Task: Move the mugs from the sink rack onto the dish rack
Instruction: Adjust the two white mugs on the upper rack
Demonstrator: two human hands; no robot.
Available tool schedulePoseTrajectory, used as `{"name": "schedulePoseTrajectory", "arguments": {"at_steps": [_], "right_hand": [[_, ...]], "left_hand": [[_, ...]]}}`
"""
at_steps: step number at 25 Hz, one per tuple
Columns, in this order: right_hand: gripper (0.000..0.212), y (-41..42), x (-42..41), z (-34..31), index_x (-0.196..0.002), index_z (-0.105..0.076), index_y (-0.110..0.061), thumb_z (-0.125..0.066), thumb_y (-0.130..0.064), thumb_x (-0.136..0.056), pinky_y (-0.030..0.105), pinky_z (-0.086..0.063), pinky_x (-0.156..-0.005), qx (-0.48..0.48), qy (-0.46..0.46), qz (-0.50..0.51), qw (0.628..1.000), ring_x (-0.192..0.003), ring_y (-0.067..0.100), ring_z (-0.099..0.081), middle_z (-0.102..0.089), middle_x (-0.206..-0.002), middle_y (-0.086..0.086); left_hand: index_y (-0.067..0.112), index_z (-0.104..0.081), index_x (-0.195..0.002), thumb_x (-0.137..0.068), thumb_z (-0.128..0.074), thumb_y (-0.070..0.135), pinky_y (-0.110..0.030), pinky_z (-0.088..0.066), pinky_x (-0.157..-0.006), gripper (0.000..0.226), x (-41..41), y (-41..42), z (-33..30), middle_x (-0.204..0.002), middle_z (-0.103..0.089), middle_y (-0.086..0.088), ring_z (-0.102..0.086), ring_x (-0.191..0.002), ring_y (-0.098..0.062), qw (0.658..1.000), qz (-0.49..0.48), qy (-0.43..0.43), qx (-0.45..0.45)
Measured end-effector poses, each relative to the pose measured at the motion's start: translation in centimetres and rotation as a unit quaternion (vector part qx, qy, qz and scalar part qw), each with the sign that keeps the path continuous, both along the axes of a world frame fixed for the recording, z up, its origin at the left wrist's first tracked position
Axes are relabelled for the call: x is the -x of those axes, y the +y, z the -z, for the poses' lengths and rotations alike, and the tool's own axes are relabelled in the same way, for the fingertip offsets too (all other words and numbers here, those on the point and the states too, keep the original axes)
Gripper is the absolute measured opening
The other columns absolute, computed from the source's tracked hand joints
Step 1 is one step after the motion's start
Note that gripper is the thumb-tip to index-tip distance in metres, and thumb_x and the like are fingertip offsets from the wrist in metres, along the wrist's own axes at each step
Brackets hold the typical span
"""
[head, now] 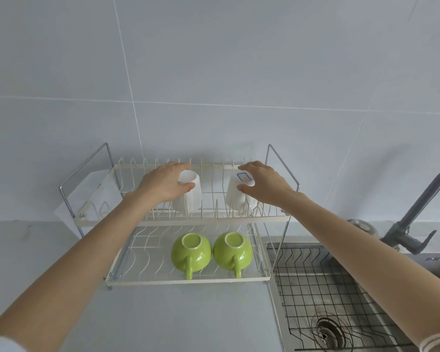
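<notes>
L hand (163, 182) is cupped over the base of a white mug (188, 191), fingers curled on it, thumb at the near rim of the base; the grip looks closed on the mug. R hand (264, 185) is wrapped likewise on a 2nd white mug (235, 196), which carries a blue-edged sticker on its upturned base. Both mugs are held upside down, set among the tines of the dish rack's (214, 219) top tier, directly under each palm. Whether the rims are fully seated on the wires can't be told.

Below the hands, on the lower tier, two green mugs (191, 252) are parked inverted, handles toward the person. To the R of the R arm, the sink rack (323, 283) is seen with no mugs on the part in view, so the task looks nearly finished.

Judged step: setting down & release. Each mug should be lowered till the rim bears on wire w/ tines on either side, not perched on a tine tip. Stability should be tested w/ a slight wiggle before fingers are opened. Hands are best lifted straight up, so handles aren't snagged or the mugs tipped.
</notes>
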State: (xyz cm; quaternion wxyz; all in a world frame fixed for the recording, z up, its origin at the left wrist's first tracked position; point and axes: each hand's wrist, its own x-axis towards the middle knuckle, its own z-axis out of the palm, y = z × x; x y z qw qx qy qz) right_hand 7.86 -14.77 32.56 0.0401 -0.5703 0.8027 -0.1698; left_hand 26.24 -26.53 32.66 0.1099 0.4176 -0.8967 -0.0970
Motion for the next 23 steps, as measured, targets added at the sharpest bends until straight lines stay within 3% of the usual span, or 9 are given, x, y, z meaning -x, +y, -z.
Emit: {"name": "schedulePoseTrajectory", "arguments": {"at_steps": [4,13,23], "right_hand": [[0.06,-1.3,0.4,0.6,-0.14,-0.035,-0.017,-0.058,-0.026,-0.086,0.039,-0.038,-0.104,-0.024,-0.026,-0.01,0.999,-0.132,0.028,-0.037,-0.037,-0.147,0.006],[0.058,-1.7,1.3,1.2,-0.135,-0.043,-0.017,-0.063,-0.031,-0.083,0.032,-0.039,-0.099,-0.007,-0.039,0.005,0.999,-0.127,0.023,-0.042,-0.046,-0.138,0.003],[0.057,-1.3,1.2,1.6,-0.135,-0.043,-0.021,-0.062,-0.035,-0.083,0.034,-0.039,-0.099,0.008,-0.022,0.011,1.0,-0.126,0.023,-0.045,-0.047,-0.137,-0.001]], "left_hand": [[0.022,-0.038,-0.137,-0.086,-0.055,0.035,-0.039,-0.033,-0.108,0.055,0.9,-1.3,1.2,-0.147,-0.038,-0.005,-0.035,-0.135,-0.024,0.999,0.01,0.018,-0.04],[0.024,-0.042,-0.133,-0.081,-0.06,0.037,-0.038,-0.036,-0.104,0.056,3.6,-0.9,2.3,-0.138,-0.04,-0.007,-0.042,-0.127,-0.028,0.995,0.014,0.075,-0.071],[0.025,-0.045,-0.131,-0.08,-0.062,0.038,-0.037,-0.039,-0.1,0.055,5.0,0.3,2.8,-0.134,-0.042,-0.005,-0.045,-0.122,-0.03,0.993,0.016,0.098,-0.058]]}}
